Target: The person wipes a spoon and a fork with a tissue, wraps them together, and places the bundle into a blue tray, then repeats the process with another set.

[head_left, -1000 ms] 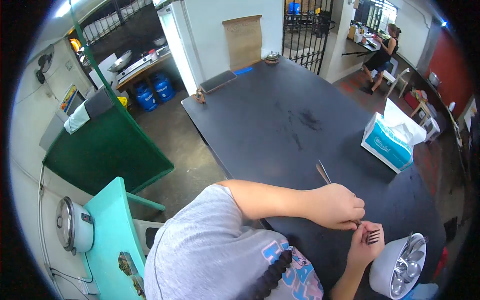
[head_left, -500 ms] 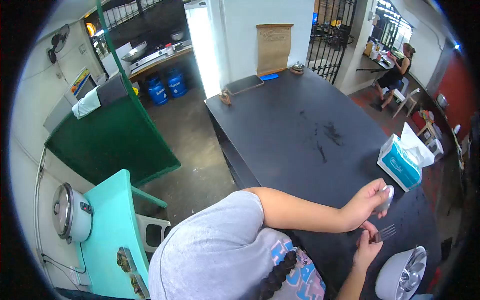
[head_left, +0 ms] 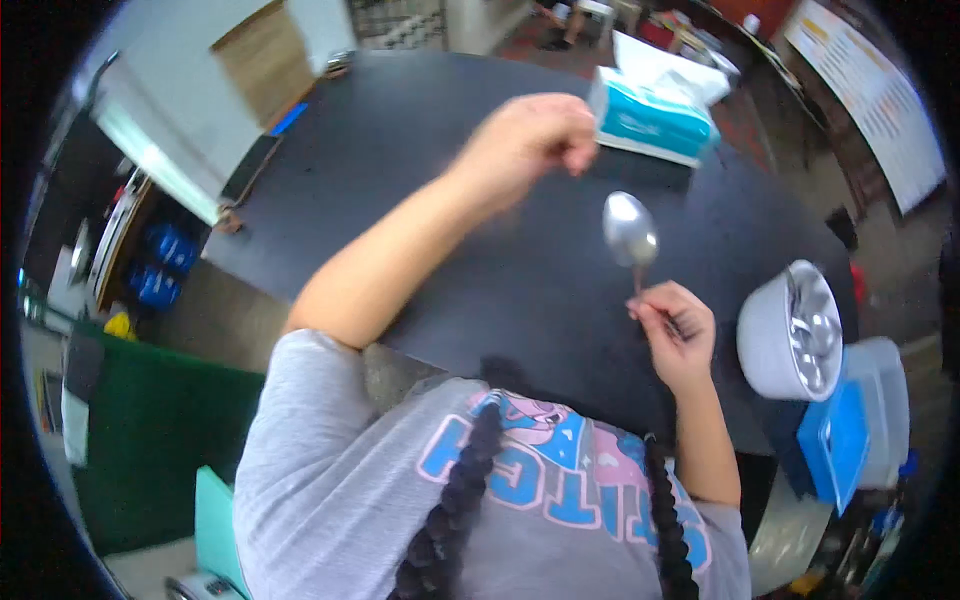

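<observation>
My right hand [head_left: 680, 335] pinches a metal spoon [head_left: 630, 230] by its handle, with the bowl pointing up and away over the black table. My left hand [head_left: 535, 140] is out over the table beside a teal and white tissue pack [head_left: 655, 115]; its fingers are curled and slightly blurred, and whatever they hold, if anything, is hidden. To the right of my right hand stands a white container [head_left: 765, 340] with metal spoons [head_left: 817, 335] in it. No fork shows in either hand.
The black table [head_left: 400, 130] fills the middle. Clear and blue plastic containers [head_left: 840, 430] sit at its right edge. At the far left corner lie a blue item [head_left: 289, 119] and a dark tray [head_left: 250, 170]. A green partition [head_left: 160, 440] stands to the left.
The view has swung right and down. The spoon was in my left hand and is now in my right, where a fork showed before. My left hand has moved over near the tissue pack.
</observation>
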Available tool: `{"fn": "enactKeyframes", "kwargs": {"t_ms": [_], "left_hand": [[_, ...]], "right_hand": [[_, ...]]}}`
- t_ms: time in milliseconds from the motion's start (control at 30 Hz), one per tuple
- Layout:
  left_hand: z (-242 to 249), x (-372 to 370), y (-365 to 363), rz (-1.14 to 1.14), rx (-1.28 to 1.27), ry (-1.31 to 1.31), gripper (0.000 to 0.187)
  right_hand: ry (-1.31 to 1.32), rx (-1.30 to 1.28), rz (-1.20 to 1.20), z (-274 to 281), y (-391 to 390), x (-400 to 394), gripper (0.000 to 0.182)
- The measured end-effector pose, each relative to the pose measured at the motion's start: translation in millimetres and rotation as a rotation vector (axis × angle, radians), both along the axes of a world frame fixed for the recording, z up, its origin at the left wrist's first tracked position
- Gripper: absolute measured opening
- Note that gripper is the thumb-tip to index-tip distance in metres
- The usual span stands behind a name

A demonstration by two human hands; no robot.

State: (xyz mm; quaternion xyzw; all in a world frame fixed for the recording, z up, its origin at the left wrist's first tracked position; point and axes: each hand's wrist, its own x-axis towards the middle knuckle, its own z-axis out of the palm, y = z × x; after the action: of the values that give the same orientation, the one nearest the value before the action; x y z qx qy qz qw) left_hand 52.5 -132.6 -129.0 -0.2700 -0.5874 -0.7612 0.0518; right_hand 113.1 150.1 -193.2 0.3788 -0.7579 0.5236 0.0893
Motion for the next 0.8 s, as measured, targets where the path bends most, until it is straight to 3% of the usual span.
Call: {"fn": "enactKeyframes", "kwargs": {"t_ms": [67,233,400,800], "left_hand": [[7,1,5,-0.229,0.202,-0.072,0.032],[3,11,20,-0.574,0.551,-0.331,0.02],[-1,19,27,-0.589,0.555,-0.305,0.013],[-10,20,30,-0.513,0.512,-0.309,0.013]], "right_hand": [[0.031,0.04,-0.047,5,0,1,0.006],[0.144,0.05,-0.08,7,1,-1,0.005],[0.266,0.034,-0.117,3,7,-11,0.011],[0.225,0.085,-0.124,4,7,-16,0.008]]}}
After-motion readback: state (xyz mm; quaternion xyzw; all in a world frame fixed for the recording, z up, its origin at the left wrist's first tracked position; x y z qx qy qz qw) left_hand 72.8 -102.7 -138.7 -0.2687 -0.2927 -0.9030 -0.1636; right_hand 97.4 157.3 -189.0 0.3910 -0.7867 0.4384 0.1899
